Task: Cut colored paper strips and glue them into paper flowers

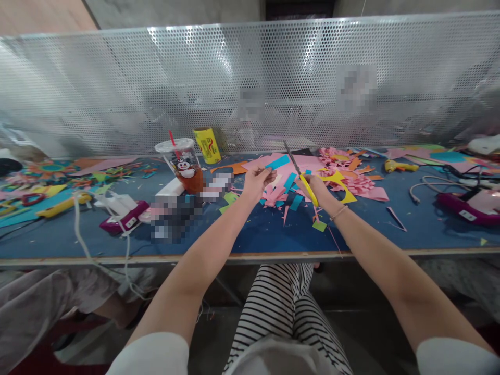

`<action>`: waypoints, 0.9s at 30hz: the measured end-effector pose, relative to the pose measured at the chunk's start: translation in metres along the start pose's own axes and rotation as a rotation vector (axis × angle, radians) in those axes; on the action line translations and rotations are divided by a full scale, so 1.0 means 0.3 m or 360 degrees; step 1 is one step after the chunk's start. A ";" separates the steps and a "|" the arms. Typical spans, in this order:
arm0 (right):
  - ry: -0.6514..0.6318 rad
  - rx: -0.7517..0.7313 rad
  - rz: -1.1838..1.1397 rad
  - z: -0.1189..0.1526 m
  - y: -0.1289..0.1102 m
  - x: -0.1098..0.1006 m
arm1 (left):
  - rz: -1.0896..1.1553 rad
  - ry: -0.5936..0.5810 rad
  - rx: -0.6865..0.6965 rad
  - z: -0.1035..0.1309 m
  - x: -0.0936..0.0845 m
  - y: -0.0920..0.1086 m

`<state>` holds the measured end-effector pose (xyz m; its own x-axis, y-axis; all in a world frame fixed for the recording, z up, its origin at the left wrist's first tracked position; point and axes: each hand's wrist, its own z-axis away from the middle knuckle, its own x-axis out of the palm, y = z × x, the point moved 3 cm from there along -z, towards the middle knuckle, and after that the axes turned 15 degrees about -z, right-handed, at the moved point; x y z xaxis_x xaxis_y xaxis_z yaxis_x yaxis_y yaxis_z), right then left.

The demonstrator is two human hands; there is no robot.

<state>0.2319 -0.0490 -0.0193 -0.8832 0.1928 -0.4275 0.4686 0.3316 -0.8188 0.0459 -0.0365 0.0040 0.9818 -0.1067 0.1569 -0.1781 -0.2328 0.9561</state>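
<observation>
In my left hand point(258, 181) is a blue paper strip point(278, 162), pinched between closed fingers and pointing up to the right. My right hand point(315, 188) grips a pair of scissors point(308, 188) by the yellow handles, with the dark blades angled up and left, close to the strip's right end. The blades look nearly together; whether they touch the paper I cannot tell. Below both hands lie more blue paper pieces point(296, 202) and a pink fringed paper piece point(273, 196). A yellow paper sheet with curved cut-outs point(340, 182) lies right of the scissors.
A plastic cup of brown drink point(187, 169) and a yellow can point(208, 146) stand left of my hands. Purple power strips point(125, 217) with cables sit at both sides. Glue guns point(400, 166) lie farther out. A perforated metal panel point(219, 83) closes off the table's back.
</observation>
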 end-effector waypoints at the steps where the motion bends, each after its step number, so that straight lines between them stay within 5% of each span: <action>1: 0.0015 0.0005 0.0111 -0.003 0.000 -0.011 | -0.0003 0.0003 -0.0006 -0.001 -0.002 0.000; 6: 0.0166 0.0023 0.0661 -0.030 0.046 -0.107 | 0.0041 0.0009 -0.0048 -0.008 -0.017 -0.005; 11: 0.0125 0.0184 0.0865 -0.040 0.133 -0.199 | 0.0062 0.0020 -0.0052 -0.018 -0.024 -0.018; 14: 0.0258 0.0046 0.0851 -0.037 0.122 -0.220 | 0.0006 0.0031 -0.0011 -0.022 -0.020 -0.020; 16: 0.0276 -0.0160 0.0589 -0.035 0.088 -0.199 | -0.0063 0.0008 0.0017 -0.019 -0.012 -0.018; 21: -0.0201 -0.0473 -0.0513 -0.010 -0.019 -0.047 | -0.0146 -0.0051 -0.0096 0.010 0.023 -0.021; 27: -0.0065 -0.0533 -0.0555 0.029 -0.088 0.014 | -0.0242 -0.0258 -0.0170 0.058 0.077 -0.028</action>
<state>0.2158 -0.0649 -0.0028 -0.9853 -0.0168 -0.1698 0.1182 0.6501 -0.7506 0.0688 -0.0538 -0.0048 0.9719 -0.2342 -0.0247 -0.0124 -0.1557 0.9877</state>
